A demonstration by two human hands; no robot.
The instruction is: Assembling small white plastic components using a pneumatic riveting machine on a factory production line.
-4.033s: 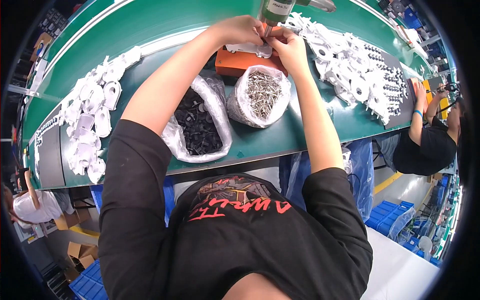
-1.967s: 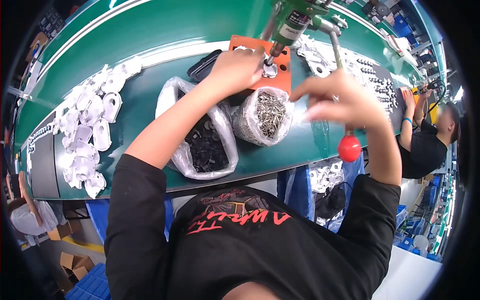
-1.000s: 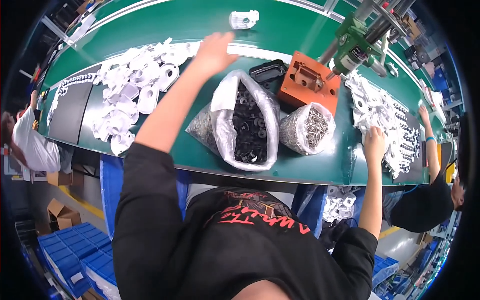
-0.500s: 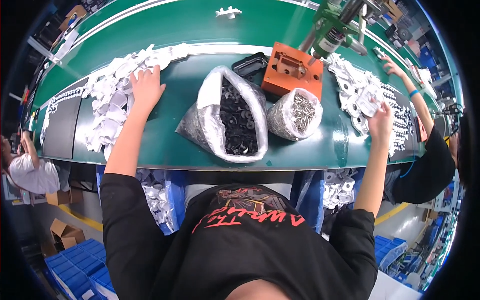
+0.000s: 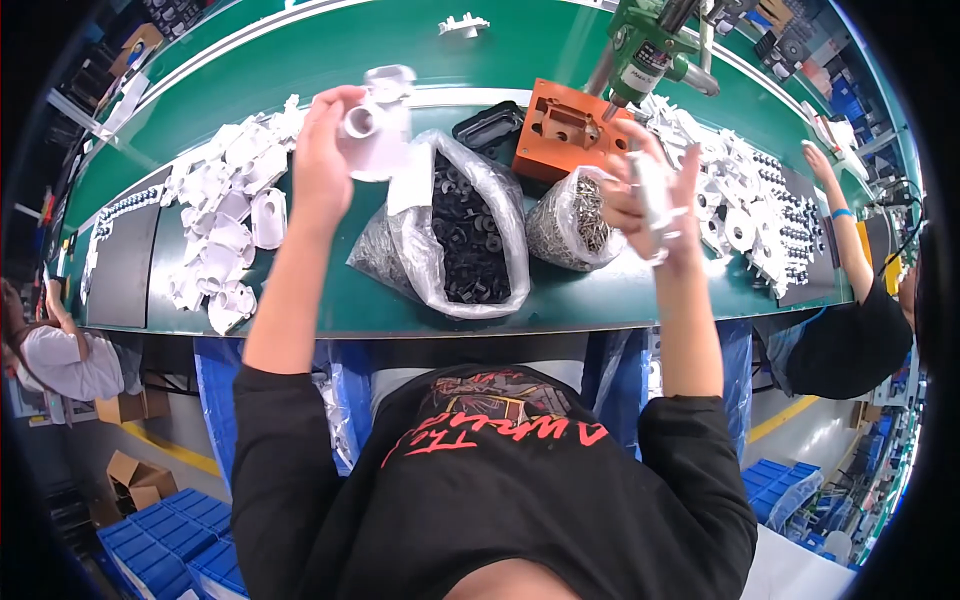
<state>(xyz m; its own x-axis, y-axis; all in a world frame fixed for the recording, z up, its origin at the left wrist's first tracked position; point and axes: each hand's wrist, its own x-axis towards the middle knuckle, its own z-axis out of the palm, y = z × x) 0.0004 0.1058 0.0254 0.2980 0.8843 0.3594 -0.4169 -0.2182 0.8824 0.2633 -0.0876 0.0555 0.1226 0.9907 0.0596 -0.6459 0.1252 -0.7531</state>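
Observation:
My left hand [image 5: 322, 165] is lifted off the table and closed on a white plastic part [image 5: 385, 155] with a round socket, above the left pile of white parts [image 5: 228, 215]. Over the screw bag's right side, my right hand [image 5: 682, 225] holds a flat white plastic piece [image 5: 655, 195], thumb and fingers around it, slightly blurred. Between the hands stand an open clear bag of small black plastic pieces [image 5: 468, 240] and a smaller bag of metal screws [image 5: 592, 215]. Behind the screws sits an orange fixture block [image 5: 560, 125], partly covered by my right fingers.
A green screwdriving machine [image 5: 640, 65] reaches over the orange block. A black tray [image 5: 490, 128] lies beside the block. More white parts [image 5: 735, 225] spread to the right. A white part [image 5: 464, 25] lies on the far green belt. Co-workers are at both sides.
My left hand has risen from the left pile and moved right with a white part. My right hand has swung left from the right pile, carrying a white piece toward the orange block.

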